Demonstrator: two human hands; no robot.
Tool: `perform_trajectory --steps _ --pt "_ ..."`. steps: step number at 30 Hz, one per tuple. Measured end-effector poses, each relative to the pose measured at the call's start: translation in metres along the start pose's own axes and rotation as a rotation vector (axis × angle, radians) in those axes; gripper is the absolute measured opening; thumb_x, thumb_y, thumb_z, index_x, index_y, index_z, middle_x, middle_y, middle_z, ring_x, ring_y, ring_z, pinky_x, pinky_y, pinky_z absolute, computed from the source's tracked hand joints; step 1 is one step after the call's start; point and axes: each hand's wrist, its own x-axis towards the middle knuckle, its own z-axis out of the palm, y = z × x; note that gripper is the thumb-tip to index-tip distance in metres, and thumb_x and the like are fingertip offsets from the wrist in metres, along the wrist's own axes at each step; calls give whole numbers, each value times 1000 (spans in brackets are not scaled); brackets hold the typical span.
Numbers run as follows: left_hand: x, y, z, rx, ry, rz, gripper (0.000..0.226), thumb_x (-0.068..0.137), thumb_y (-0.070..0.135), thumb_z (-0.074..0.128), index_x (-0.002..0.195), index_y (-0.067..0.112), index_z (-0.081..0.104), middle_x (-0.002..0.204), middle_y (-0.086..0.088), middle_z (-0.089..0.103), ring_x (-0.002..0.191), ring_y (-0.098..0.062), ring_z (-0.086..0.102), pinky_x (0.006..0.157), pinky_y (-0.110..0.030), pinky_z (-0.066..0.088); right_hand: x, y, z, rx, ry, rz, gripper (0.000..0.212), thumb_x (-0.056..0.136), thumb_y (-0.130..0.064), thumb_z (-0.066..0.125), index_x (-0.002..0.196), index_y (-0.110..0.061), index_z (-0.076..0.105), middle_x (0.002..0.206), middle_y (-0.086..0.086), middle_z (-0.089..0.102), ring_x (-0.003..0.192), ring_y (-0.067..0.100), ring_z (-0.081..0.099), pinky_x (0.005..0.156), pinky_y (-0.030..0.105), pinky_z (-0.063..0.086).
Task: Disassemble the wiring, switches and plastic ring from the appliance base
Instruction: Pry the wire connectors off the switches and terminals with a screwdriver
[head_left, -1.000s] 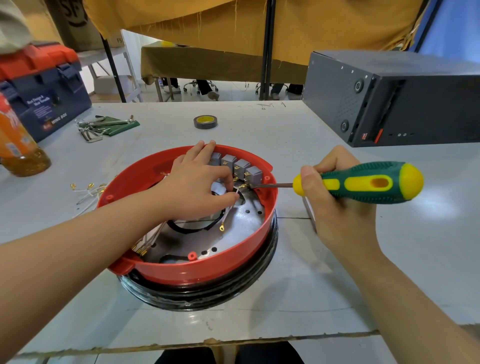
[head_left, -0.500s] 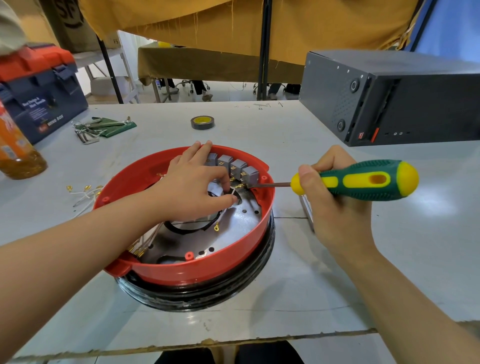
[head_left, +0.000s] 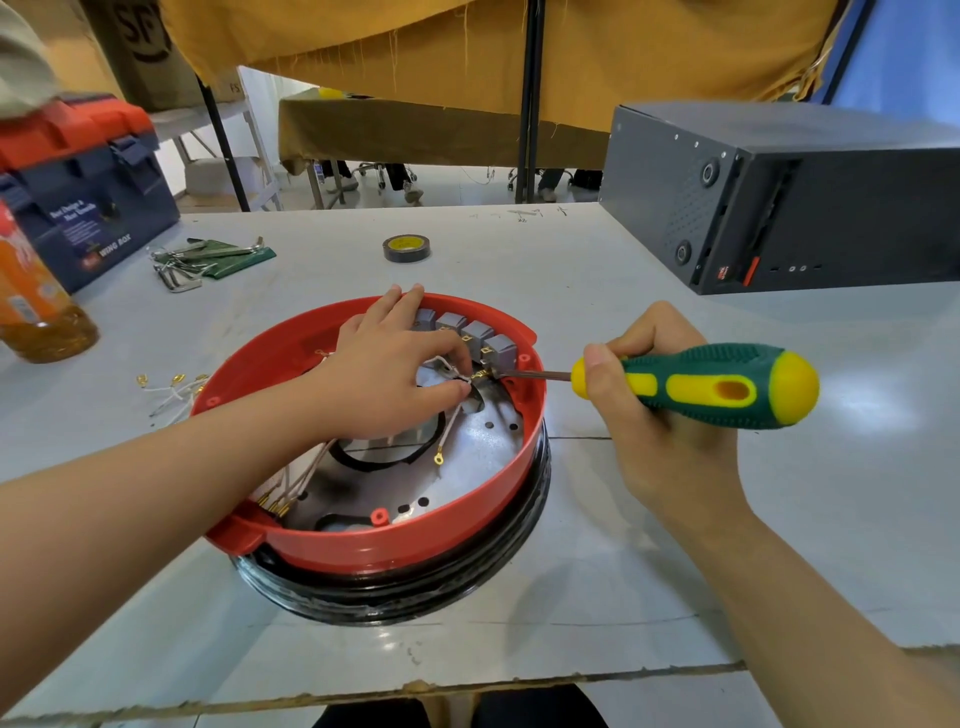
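The red appliance base (head_left: 395, 540) sits on the grey surface (head_left: 649, 571). Inside it, the left hand (head_left: 384, 374) pinches a white wire (head_left: 449, 373) beside the grey switches (head_left: 470, 332) — the fingertip grip looks tight, though partly hidden. The right hand (head_left: 660, 415) is wrapped round a green-and-yellow screwdriver (head_left: 717, 387), its tip at the nearest switch's terminal.

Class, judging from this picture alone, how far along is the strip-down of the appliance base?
Done: loose wires already lie on the table. In hand: the left hand pinches a wire while the right hand works the screwdriver at the grey switches. Left: the switches, remaining wiring and red ring.
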Motion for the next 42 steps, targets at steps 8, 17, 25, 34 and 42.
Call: perform_trajectory --steps 8,17,25,34,42 --pt "4 0 -1 73 -21 -8 24 97 32 46 115 46 54 159 -13 -2 146 -27 -9 116 -49 5 -1 -1 0 -5 -46 -1 24 85 -26 58 69 -15 44 64 -9 53 55 0 50 55 3 35" --pt "4 4 2 99 12 -26 18 96 40 46 110 39 57 159 -15 1 146 -31 -6 115 -49 7 -2 -1 0 14 -52 -40 22 85 -23 55 71 -8 46 64 -4 50 55 -5 48 55 3 34" --pt "7 6 2 110 38 -34 19 94 42 48 109 37 59 158 -17 6 146 -33 -1 115 -47 8 0 -1 0 -16 -27 9 29 85 -29 59 68 -13 43 61 1 53 54 5 50 56 7 36" --pt "5 5 4 124 58 -14 19 94 41 49 110 38 59 158 -17 5 146 -33 0 116 -45 8 0 5 2 -7 56 16 24 87 -16 58 69 -7 45 61 2 55 57 -1 50 58 6 36" --pt "5 5 4 132 50 -13 19 95 40 48 112 39 58 159 -16 3 147 -31 -2 116 -45 6 3 6 4 175 98 185 29 81 -26 60 59 -30 42 50 -7 44 47 5 45 53 10 35"
